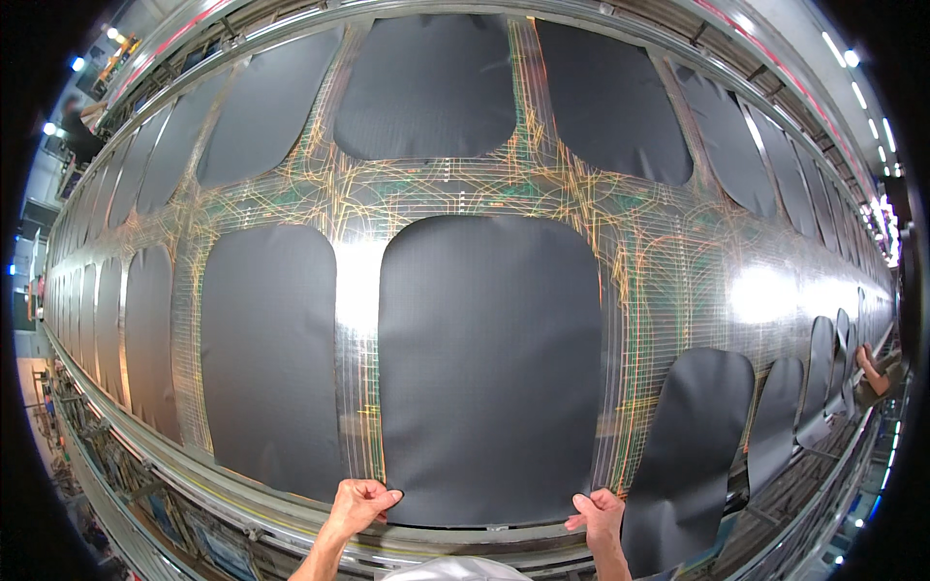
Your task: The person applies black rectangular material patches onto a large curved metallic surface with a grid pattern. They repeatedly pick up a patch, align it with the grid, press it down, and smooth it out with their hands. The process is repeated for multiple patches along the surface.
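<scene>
A large black sheet with rounded corners (pixel 489 368) lies in front of me on a long glossy table marked with many orange and green lines (pixel 635 281). My left hand (pixel 363 504) pinches the sheet's near left corner between thumb and fingers. At the near right corner, my right hand (pixel 598 516) has its thumb and curled fingers closed on the edge. A similar black sheet (pixel 267 358) lies flat to the left, and another (pixel 688 445) to the right is rippled, its lower part hanging over the near edge.
Rows of similar sheets (pixel 421 82) line both sides of the table. A co-worker's hand and arm (pixel 872 373) reach onto the table at the far right, and another person (pixel 77 126) stands at the far upper left. Metal rails (pixel 194 34) run along the edges.
</scene>
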